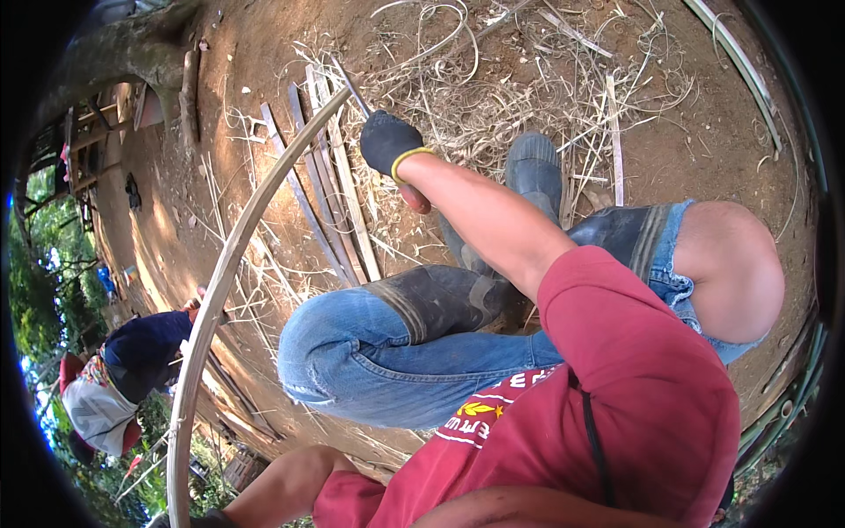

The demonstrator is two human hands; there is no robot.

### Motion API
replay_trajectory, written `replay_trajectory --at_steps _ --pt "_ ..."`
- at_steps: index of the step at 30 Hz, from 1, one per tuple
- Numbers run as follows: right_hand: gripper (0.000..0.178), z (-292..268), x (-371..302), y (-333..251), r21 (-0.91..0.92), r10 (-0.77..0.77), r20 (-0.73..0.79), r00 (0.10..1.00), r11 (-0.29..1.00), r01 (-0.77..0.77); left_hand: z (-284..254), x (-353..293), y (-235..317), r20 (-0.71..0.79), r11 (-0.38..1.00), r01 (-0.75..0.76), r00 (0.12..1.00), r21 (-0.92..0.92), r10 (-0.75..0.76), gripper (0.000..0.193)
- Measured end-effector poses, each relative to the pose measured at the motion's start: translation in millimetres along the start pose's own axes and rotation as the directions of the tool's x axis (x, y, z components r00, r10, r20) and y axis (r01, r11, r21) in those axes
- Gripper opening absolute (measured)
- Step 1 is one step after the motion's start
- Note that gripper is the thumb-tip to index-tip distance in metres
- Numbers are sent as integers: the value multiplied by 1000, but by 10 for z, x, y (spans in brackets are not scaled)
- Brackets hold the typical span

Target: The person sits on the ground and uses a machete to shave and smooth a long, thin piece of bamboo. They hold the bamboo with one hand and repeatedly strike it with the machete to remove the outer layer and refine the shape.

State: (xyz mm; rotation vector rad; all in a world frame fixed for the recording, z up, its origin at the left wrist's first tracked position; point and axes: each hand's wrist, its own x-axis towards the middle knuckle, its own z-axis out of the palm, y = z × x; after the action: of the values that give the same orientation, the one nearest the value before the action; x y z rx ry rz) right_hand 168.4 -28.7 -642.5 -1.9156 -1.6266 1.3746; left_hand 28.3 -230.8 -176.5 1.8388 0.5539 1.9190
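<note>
My right hand (392, 143), in a black glove with a yellow cuff, is closed around a knife (354, 91) whose reddish handle end shows below the wrist. The blade lies against the far end of a long, pale bamboo strip (231, 255). This strip arches down to the lower left edge. There my left hand (209, 520), in a dark glove, is at the strip; the picture's edge cuts off most of its fingers, but it appears closed on the strip. Beside the blade, several flat bamboo strips (327, 189) lie on the ground.
Curly shavings (449, 101) cover the dirt beyond my boots (534, 167). I sit with bent legs in jeans (396, 361). At the left, another person (132, 370) bends low. A tree trunk (132, 57) stands upper left; green poles (783, 422) lie at the right.
</note>
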Motion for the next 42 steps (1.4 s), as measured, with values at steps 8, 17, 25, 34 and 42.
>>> replay_trajectory --at_steps 8,17,25,34,42 --pt "42 121 464 649 30 -48 198 979 999 43 -117 -14 27 99 998 -3 995 -69 10 41" --pt "38 360 -100 945 760 105 364 925 540 -361 -220 -109 59 350 906 45 930 -421 117 22" --pt "38 354 -97 914 771 108 364 925 523 -364 -83 -180 69 332 891 58 937 -451 107 23" --pt "32 313 -289 376 780 250 0 968 606 -156 -448 -152 199 -94 716 -71 977 695 189 18" --pt "42 -148 -324 -361 861 -46 -250 967 447 244 -401 -144 143 -93 953 -28 994 302 59 30"
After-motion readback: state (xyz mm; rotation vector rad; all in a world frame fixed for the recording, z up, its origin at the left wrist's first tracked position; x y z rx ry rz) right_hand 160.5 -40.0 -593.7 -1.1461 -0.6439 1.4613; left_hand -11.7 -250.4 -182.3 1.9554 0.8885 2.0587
